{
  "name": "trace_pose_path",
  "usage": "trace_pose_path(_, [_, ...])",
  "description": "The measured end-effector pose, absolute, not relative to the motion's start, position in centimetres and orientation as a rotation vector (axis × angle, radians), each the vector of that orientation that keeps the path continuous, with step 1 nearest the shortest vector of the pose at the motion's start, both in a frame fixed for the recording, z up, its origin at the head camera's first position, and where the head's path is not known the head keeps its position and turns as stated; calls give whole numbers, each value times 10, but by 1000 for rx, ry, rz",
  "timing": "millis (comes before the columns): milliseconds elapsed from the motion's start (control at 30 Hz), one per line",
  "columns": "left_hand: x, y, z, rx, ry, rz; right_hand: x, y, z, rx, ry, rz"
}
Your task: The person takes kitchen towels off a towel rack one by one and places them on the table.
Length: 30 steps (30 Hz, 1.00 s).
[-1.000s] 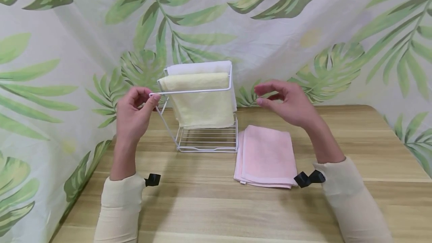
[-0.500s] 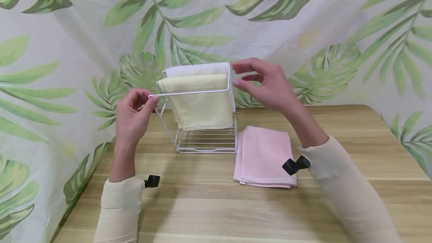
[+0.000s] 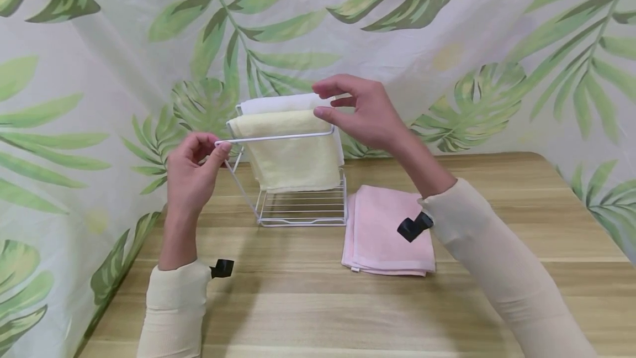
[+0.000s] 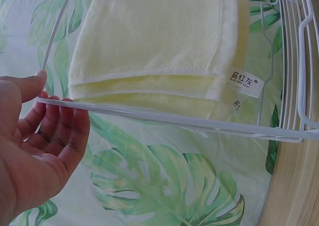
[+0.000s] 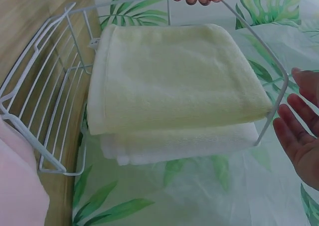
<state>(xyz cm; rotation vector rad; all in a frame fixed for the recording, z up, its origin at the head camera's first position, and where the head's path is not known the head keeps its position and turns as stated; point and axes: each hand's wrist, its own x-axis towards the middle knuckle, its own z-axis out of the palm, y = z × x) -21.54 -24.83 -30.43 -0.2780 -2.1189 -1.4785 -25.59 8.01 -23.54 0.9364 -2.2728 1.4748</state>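
— Hands first: where do you have them?

— Your left hand (image 3: 191, 173) pinches the front left corner of the white wire rack (image 3: 298, 211), thumb and fingertips closed on the lowest rail. The left wrist view shows that rail (image 4: 174, 120) lying across your curled fingers (image 4: 60, 136).

— And your right?

— Your right hand (image 3: 365, 112) hovers at the rack's upper right corner, fingers relaxed and apart, gripping nothing. Your thumb tip is just beside the right end of the yellow towel (image 3: 290, 148); whether it touches the cloth, I cannot tell. In the right wrist view your fingers (image 5: 299, 131) sit spread just beside the wire frame, clear of it.

— Where do the towels sit?

— Your yellow towel hangs folded over the middle rail, draped down toward the rack's grid base. A white towel (image 3: 278, 103) hangs over the rail behind it, higher up. A label (image 4: 246, 82) shows at the yellow towel's edge in the left wrist view.

— Anything beside the rack?

— A folded pink towel (image 3: 382, 236) lies flat on the wooden table (image 3: 298, 303), just beside the rack's right foot, partly under your right sleeve (image 3: 497, 269). A leaf-print cloth (image 3: 447, 43) hangs behind everything.
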Motion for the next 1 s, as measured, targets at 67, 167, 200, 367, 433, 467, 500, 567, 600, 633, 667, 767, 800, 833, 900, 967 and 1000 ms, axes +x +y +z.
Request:
trace_pose_path(67, [-216,-248,-304,-279,-2116,-1479,-259,77,-234,957,-2285,1434])
trace_pose_path(167, [-216,-248,-304,-279,-2109,-1487,-264,71,-231,981,-2309,1379])
trace_pose_path(200, [-216,-248,-303,-276,-2109,-1489,-266,69,-230,988,-2318,1368])
trace_pose_path(367, [-215,-247,-303,-276,-2101,-1505,-271,56,-224,1016,-2355,1354])
trace_pose_path(433, [-215,-247,-303,-279,-2096,-1513,-272,52,-223,1025,-2365,1353])
trace_pose_path(467, [-215,-247,-304,-281,-2096,-1515,-273,50,-223,1029,-2372,1348])
trace_pose_path(500, [-215,-246,-304,-282,-2096,-1519,-274,48,-223,1034,-2377,1346])
trace_pose_path(567, [-215,-247,-304,-284,-2099,-1514,-275,45,-221,1042,-2383,1336])
trace_pose_path(600, [-215,-247,-304,-286,-2101,-1511,-275,43,-221,1044,-2386,1333])
trace_pose_path(633, [-215,-247,-304,-287,-2102,-1508,-276,42,-220,1045,-2387,1333])
trace_pose_path(667, [-214,-247,-304,-290,-2106,-1499,-276,40,-220,1042,-2391,1330])
trace_pose_path(767, [-214,-248,-305,-292,-2113,-1477,-278,36,-219,1042,-2395,1331])
trace_pose_path(800, [-214,-248,-304,-294,-2114,-1472,-278,35,-219,1040,-2400,1326])
trace_pose_path(833, [-214,-248,-304,-295,-2114,-1468,-279,34,-219,1039,-2404,1320])
trace_pose_path(900, [-214,-248,-304,-300,-2113,-1467,-280,31,-219,1038,-2412,1308])
trace_pose_path(967, [-214,-248,-304,-307,-2109,-1472,-280,29,-218,1036,-2420,1301])
trace_pose_path(1000, [-214,-248,-304,-311,-2108,-1474,-280,28,-218,1035,-2424,1300])
